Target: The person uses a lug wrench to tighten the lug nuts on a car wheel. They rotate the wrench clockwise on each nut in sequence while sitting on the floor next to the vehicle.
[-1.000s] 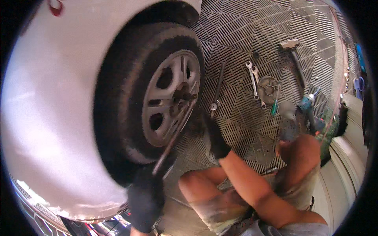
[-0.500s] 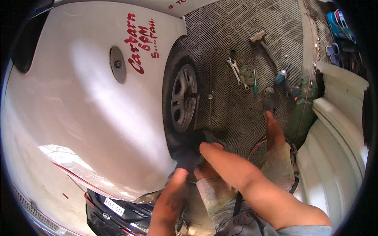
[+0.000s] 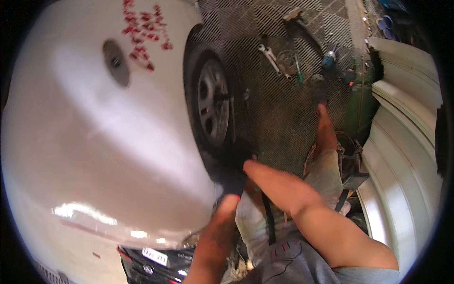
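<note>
A white car body (image 3: 118, 156) fills the left side, its wheel (image 3: 210, 102) with a silver rim and black tyre to the right of the panel. A wheel wrench (image 3: 233, 123) sits on the wheel's centre, its bar running down toward me. Dark gloves cover both hands, which are close together by the tyre's near edge. My left hand (image 3: 230, 179) and my right hand (image 3: 241, 152) appear closed round the near end of the bar. Blur and the black gloves hide the separate fingers.
Two spanners (image 3: 272, 59), a round disc (image 3: 285, 60), a green screwdriver (image 3: 298, 71), a hammer (image 3: 305, 31) and a blue power tool (image 3: 329, 59) lie on the patterned floor. A green cylinder (image 3: 357, 106) and pale ribbed panels (image 3: 402, 137) stand right. A black car (image 3: 161, 267) is behind.
My view has shifted, so the car, wheel and tools sit higher and further left. Both hands remain together at the bar's near end.
</note>
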`<control>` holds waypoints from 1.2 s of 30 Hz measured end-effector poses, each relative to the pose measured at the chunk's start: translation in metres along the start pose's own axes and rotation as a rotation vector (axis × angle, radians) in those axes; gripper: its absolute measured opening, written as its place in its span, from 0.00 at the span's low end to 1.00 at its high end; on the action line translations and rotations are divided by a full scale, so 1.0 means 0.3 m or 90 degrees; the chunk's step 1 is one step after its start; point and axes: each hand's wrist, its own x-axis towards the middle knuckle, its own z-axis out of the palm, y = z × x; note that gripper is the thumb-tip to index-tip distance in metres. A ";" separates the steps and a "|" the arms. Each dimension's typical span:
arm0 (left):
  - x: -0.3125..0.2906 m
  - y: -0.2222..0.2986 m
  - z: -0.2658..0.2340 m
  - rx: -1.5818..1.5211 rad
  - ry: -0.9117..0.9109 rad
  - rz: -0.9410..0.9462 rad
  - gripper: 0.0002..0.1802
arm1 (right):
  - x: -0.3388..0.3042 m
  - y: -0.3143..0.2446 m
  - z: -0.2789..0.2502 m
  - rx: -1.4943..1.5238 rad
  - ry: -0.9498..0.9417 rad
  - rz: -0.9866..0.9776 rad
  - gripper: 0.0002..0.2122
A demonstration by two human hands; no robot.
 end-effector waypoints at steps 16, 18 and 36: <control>-0.150 -0.029 0.234 0.018 0.051 0.024 0.22 | -0.148 -0.153 -0.271 -0.022 -0.001 0.016 0.18; -0.095 -0.051 0.211 -0.031 0.015 0.009 0.21 | -0.062 -0.127 -0.227 -0.039 -0.036 0.057 0.18; 0.375 -0.248 0.741 -0.279 0.002 0.083 0.14 | 0.677 -0.202 -0.258 -0.160 0.003 -0.720 0.14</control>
